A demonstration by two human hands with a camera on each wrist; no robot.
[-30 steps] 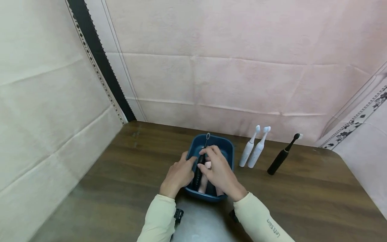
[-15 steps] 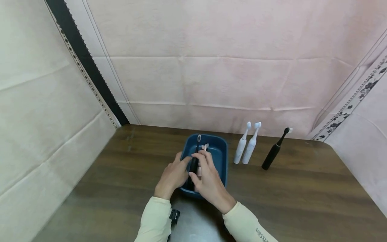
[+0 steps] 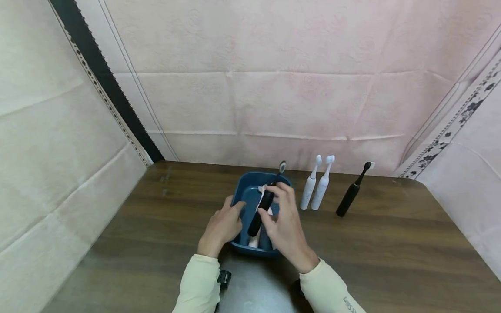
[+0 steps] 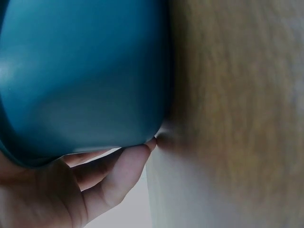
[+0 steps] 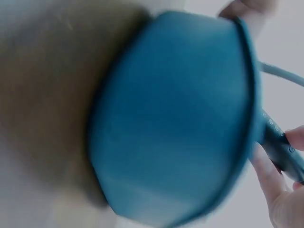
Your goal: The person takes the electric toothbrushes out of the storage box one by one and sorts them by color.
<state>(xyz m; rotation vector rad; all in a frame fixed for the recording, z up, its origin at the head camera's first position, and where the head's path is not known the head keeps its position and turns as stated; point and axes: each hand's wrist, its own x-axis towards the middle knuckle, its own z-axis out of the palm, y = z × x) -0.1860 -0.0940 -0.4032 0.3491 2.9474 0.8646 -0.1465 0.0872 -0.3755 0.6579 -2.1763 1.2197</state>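
Right grip: thumb and fingers pinching the black toothbrush by its handle, tilted over the blue bin. Left grip: clasping the bin's left side. Step in hand, by my reading: lifting this brush out. Next move would call for clearing the rim without snagging the partly hidden pale item inside. Right of the bin, on the tabletop: two white toothbrushes, second black toothbrush.

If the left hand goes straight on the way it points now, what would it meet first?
Most likely the blue, rounded-rectangular basin; the left hand touches its side.
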